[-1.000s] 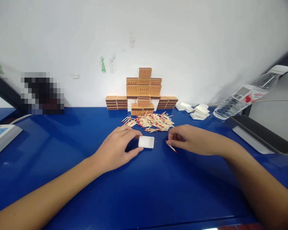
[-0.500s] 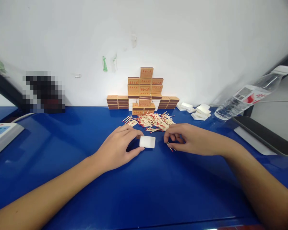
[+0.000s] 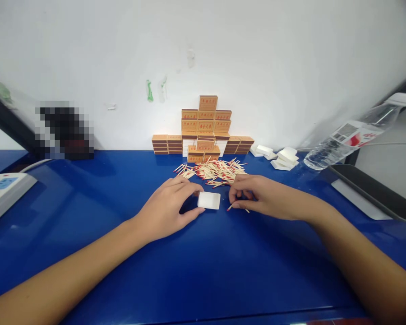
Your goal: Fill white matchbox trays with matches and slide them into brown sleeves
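Between the thumb and fingers of my left hand [image 3: 172, 203] is the left end of a small white matchbox tray [image 3: 210, 200], which lies on the blue table with its hollow side up. To its right, my right hand [image 3: 253, 194] is pinched on matches; a red-headed match [image 3: 230, 207] sticks out to the left of the thumb, and another thin stick shows below it. The other fingers are curled, so how many matches they hold is hidden. Just beyond both hands lies a loose pile of red-tipped matches [image 3: 219, 170].
Orange matchboxes [image 3: 206, 126] are stacked against the wall behind the pile. White trays [image 3: 285, 159] lie to their right. A plastic bottle [image 3: 352, 133] leans at the right, near a dark phone-like object [image 3: 375, 192]. A white power strip [image 3: 10, 194] sits at the left.
The match in my right fingertips has turned, its red head now pointing left toward the tray instead of down and right. My left hand still holds the tray.
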A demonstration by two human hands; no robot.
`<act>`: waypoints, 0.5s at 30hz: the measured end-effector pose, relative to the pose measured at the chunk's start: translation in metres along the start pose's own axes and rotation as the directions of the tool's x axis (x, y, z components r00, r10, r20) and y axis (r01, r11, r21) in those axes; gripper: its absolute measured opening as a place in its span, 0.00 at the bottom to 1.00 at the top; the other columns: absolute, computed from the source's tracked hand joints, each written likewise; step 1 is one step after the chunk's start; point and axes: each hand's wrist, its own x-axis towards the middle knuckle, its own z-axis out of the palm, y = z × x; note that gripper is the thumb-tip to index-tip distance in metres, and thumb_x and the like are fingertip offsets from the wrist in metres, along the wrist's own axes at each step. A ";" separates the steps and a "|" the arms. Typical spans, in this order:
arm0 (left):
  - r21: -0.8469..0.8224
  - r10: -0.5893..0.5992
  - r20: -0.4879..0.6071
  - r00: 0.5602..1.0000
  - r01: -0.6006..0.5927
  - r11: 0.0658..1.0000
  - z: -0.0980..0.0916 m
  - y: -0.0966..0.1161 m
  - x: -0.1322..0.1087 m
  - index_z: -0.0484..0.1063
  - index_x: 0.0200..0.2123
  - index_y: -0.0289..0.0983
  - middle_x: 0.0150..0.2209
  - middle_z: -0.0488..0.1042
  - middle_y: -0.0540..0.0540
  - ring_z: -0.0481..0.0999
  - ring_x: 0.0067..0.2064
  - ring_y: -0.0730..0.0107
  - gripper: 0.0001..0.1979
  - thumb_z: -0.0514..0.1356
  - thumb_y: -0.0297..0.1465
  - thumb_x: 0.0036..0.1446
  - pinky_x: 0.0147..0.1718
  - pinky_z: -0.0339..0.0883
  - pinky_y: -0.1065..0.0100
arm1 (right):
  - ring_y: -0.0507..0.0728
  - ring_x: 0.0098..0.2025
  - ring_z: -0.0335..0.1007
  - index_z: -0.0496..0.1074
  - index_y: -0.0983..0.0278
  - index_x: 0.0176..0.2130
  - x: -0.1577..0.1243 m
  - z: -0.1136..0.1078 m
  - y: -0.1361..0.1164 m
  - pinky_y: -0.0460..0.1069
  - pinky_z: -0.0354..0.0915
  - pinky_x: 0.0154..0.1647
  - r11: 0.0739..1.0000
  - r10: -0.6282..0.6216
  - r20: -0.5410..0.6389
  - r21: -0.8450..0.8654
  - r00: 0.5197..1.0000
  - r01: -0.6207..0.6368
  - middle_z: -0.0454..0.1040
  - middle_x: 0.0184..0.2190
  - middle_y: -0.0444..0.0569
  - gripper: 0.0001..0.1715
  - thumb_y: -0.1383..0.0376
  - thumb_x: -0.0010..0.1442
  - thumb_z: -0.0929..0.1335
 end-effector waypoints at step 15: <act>-0.001 0.003 -0.003 1.000 -0.003 1.000 0.000 -0.002 0.000 0.74 0.50 0.39 0.43 0.81 0.45 0.77 0.48 0.57 0.13 0.67 0.34 0.65 0.52 0.71 0.51 | 0.57 0.36 0.70 0.76 0.60 0.35 -0.011 -0.002 0.009 0.52 0.63 0.37 0.959 0.231 -0.144 -0.134 0.962 -0.250 0.77 0.35 0.49 0.14 0.53 0.63 0.68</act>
